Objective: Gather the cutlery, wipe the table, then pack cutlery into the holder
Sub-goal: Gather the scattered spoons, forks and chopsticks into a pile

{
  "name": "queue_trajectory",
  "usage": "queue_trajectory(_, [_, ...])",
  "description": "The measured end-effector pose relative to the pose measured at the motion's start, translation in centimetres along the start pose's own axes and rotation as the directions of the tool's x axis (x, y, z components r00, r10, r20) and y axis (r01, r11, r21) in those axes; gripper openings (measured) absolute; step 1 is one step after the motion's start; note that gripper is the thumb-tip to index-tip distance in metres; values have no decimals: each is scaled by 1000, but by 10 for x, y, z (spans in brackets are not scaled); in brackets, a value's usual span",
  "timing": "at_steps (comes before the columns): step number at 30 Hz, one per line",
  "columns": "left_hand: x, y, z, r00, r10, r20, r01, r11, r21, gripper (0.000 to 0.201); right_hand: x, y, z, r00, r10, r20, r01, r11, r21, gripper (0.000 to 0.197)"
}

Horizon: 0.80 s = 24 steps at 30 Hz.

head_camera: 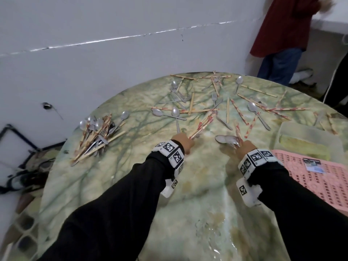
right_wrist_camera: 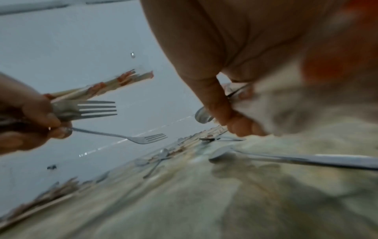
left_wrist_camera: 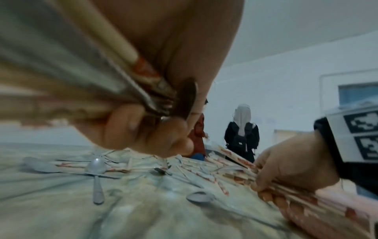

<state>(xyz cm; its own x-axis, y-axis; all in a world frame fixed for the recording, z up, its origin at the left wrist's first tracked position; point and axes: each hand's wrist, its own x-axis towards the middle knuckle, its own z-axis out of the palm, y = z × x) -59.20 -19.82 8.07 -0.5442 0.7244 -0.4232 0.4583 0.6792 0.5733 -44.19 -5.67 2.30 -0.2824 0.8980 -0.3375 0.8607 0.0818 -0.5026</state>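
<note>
Cutlery fills both my fists near the middle of the round marble table (head_camera: 197, 194). My left hand (head_camera: 181, 141) curls round wrapped chopsticks (right_wrist_camera: 106, 86) and two forks (right_wrist_camera: 90, 108); my right hand (head_camera: 244, 147) grips more chopsticks with spoons (head_camera: 226, 139). Loose spoons, forks and chopsticks (head_camera: 216, 98) crowd the far edge. A gathered pile (head_camera: 98, 136) sits by the left edge. The pink holder (head_camera: 320, 178) lies at the right edge. Bare tabletop stretches from my wrists to the near edge.

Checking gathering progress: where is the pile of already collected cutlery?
In the head view, the cutlery pile lies at the table's left edge, left of the left hand.
</note>
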Motion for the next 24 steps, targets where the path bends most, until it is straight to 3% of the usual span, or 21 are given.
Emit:
queue_trajectory(4, [-15, -20, -21, 1000, -8, -6, 6, 939, -343, 6, -4, -18, 0, 997, -34, 62, 21, 978, 205, 30])
queue_trajectory(8, [-28, -45, -40, 1000, -16, -18, 6, 881, -473, 24, -18, -38, 9, 986, 7, 169, -67, 934, 351, 10])
queue_trajectory(10, [-32, -63, -51, 998, -45, -39, 18, 858, -513, 26, -32, -56, 17, 971, -34, 235, -70, 905, 420, 4])
queue_trajectory(18, [-41, -150, -95, 984, -162, -68, 95, 818, -568, 19, -84, -120, 81, 902, -143, 408, -148, 785, 602, 22])
queue_trajectory(24, [-34, -212, -133, 955, -277, -107, 166, 797, -581, 19, -110, -172, 153, 883, -110, 456, -211, 776, 595, 22])
